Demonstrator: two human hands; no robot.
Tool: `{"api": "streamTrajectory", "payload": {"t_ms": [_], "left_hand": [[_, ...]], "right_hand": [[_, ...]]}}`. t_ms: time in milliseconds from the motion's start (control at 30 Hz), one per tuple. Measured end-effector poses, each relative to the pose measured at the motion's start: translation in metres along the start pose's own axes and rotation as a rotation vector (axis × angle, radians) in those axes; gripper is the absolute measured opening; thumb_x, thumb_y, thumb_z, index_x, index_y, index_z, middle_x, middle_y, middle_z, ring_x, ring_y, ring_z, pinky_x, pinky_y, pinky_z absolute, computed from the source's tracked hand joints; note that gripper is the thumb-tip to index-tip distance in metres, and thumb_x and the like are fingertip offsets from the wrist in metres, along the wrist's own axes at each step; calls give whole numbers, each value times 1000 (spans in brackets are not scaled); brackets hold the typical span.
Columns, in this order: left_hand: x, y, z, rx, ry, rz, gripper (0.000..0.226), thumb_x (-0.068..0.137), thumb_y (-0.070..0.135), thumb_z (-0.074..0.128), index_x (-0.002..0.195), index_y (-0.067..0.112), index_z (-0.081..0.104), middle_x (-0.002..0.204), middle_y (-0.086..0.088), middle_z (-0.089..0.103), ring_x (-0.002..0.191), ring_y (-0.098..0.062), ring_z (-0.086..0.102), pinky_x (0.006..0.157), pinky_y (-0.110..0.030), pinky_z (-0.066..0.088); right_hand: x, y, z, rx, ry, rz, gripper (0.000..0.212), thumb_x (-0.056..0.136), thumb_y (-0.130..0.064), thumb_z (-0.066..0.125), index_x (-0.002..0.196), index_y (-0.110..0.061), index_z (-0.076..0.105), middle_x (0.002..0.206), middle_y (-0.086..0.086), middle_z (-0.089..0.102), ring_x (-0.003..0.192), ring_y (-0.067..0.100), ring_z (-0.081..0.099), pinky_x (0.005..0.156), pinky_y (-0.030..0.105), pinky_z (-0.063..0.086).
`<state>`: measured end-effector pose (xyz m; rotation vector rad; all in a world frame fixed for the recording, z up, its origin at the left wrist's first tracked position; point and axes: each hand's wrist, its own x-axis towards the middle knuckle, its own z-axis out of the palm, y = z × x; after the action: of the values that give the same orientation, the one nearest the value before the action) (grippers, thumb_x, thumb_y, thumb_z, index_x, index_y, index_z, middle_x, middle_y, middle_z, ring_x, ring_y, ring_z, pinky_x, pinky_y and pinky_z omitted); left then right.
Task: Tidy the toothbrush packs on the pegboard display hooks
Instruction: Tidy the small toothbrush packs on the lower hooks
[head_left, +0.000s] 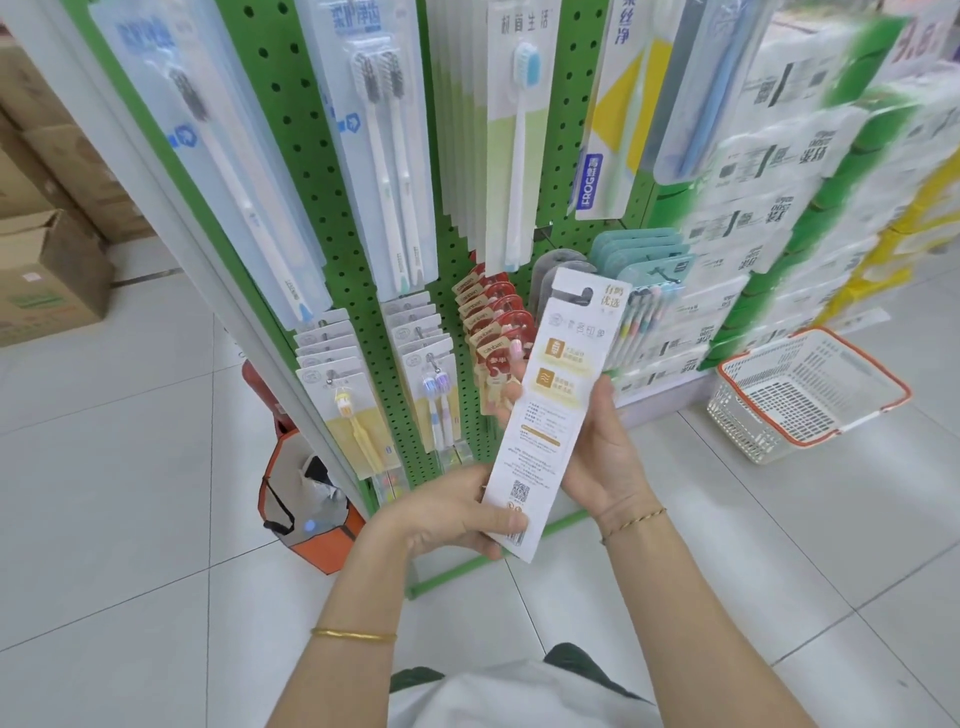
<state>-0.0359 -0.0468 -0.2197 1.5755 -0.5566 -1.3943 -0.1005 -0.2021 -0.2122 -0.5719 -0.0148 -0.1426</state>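
Together, both hands grip long flat cardboard pack

The pegboard is bright green, dotted with dark holes. The pack held in front of it is white with gold squares, grey print and a black code near its bottom edge. Red packs hang at the board's lower middle, teal ones toward its right edge. The basket is white with an orange rim. The floor is pale grey tile.
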Motion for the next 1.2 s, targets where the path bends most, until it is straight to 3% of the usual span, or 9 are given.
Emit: {"api": "streamTrajectory", "payload": {"t_ms": [67,200,300,434,734,901,1034,1101,1201], "left_hand": [[-2,-4,-2,1,67,-26,35,88,4,65,120,8,52,104,-6,67,88,-16,66,67,-25,55],[-3,-12,-11,168,364,-114,31,91,13,62,119,6,50,99,-9,62,85,-19,64,70,-27,56],[-7,-9,-20,150,564,-49,25,94,12,56,117,7,50,100,-10,59,78,-14,64,57,-22,54],[-18,-2,-28,130,751,65,20,96,12,52,116,14,51,95,1,58,77,-9,64,53,-17,49],[-35,15,-33,159,978,194,17,97,13,47,111,21,52,95,9,57,77,-9,65,72,-39,57],[-34,29,-40,349,1088,209,23,95,15,47,116,22,54,98,3,61,83,-20,64,72,-33,51],[-28,33,-44,419,1062,164,23,94,15,47,115,23,51,89,6,59,80,-20,64,68,-29,49],[-24,34,-45,453,1039,126,23,94,14,48,116,22,50,83,8,58,78,-19,64,63,-26,46],[-18,35,-46,435,1002,127,29,95,13,48,123,18,48,78,8,57,75,-21,64,71,-35,52]], "right_hand": [[2,2,3,-163,51,-38,95,70,-45,79,143,-7,33,124,12,52,101,27,57,98,52,42],[7,17,2,-639,301,-93,61,69,-39,80,119,-12,58,115,12,60,105,27,62,96,51,48],[14,32,4,-1068,419,-57,62,75,-35,78,129,-18,53,119,-2,60,110,13,58,99,37,47],[29,58,4,-1419,524,-64,64,75,-31,78,129,-11,50,111,-2,47,103,13,48,85,18,35],[54,95,-10,-1520,640,-42,67,70,-34,82,121,-7,48,114,4,46,106,23,48,90,32,42],[65,103,-14,-1546,636,-72,61,72,-28,81,116,-2,47,111,8,47,99,24,47,83,29,41],[75,108,-16,-1591,635,-42,59,75,-29,79,114,-1,44,113,12,46,95,27,49,79,36,45],[76,108,-17,-1589,618,-20,65,77,-29,77,123,0,41,120,14,46,104,29,49,84,36,45],[67,97,-16,-1644,575,-37,65,84,-23,70,135,0,37,134,14,42,120,27,43,91,29,38]]}}
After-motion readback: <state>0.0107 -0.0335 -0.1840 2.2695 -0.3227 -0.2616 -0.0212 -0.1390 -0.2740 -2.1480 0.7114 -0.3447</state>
